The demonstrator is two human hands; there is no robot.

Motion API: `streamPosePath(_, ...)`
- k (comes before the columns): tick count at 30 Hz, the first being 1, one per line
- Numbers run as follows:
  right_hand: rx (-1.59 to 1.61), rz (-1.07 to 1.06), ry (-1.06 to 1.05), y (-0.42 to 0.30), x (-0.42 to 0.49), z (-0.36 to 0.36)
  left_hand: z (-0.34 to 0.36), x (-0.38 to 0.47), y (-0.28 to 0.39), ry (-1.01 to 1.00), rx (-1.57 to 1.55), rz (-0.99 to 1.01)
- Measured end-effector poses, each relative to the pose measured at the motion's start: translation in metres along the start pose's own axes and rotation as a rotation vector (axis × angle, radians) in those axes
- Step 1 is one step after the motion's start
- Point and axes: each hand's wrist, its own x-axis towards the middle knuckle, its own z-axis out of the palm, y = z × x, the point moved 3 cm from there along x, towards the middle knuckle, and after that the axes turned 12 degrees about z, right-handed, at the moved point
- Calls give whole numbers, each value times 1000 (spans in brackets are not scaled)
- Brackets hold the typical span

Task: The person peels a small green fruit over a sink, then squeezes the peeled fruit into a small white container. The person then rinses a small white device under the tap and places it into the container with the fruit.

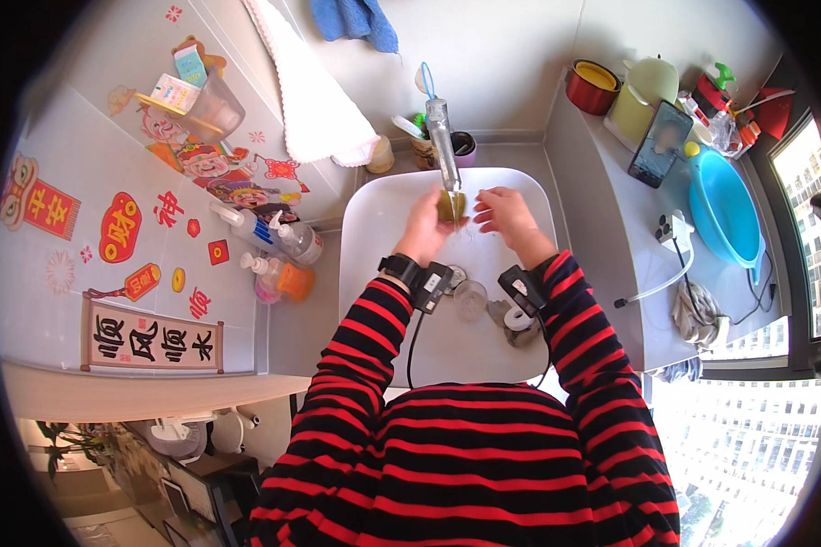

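Under the metal faucet [442,137], my left hand [422,222] grips a rounded yellow-green object [451,205], whose exact kind I cannot make out. Water runs down over it. Just right of the stream, my right hand [507,215] is apart from the object, with its fingers spread and nothing visible in them. Both hands are above the white sink [376,328]. Below them in the basin are a clear round cup [470,301] beside the drain [455,275], and a white ring-shaped thing [518,319] on a grey-brown cloth [516,337].
Pump bottles [284,277] stand left of the sink. A white towel [321,102] hangs beyond them. On the right ledge are a phone [661,143], a blue basin [722,205], a power strip [674,230] and a red pot [588,92]. Cables hang from the devices on both wrists.
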Motion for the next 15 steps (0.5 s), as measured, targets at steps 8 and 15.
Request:
streamPosePath(8,747,335,-675,12,12,61,-49,-27,36,167,-27,51)
streamPosePath(15,-340,213,61,-19,33,-29,-52,-56,31,129,-119,42)
